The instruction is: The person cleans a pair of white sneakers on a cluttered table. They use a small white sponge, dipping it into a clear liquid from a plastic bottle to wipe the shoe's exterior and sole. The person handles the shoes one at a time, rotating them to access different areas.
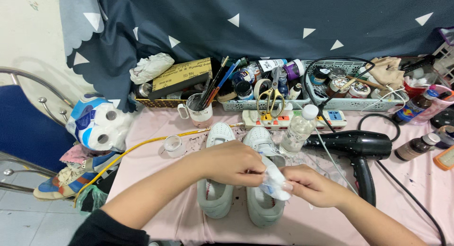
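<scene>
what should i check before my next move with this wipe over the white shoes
1. Wipe held securely: left hand and right hand both pinch the white wipe - ok.
2. Both shoes steady: the pair of white sneakers sits side by side on the pink table cover - ok.
3. Clear bottle just behind the right sneaker: upright, cap on - ok.
4. Black hair dryer lying near the right forearm, cord trailing across the table: easy to snag - not ok.
5. Dark specks on the cover by the sneakers: wet or dry - cannot tell.
6. Whether the wipe is damp - cannot tell.
</scene>
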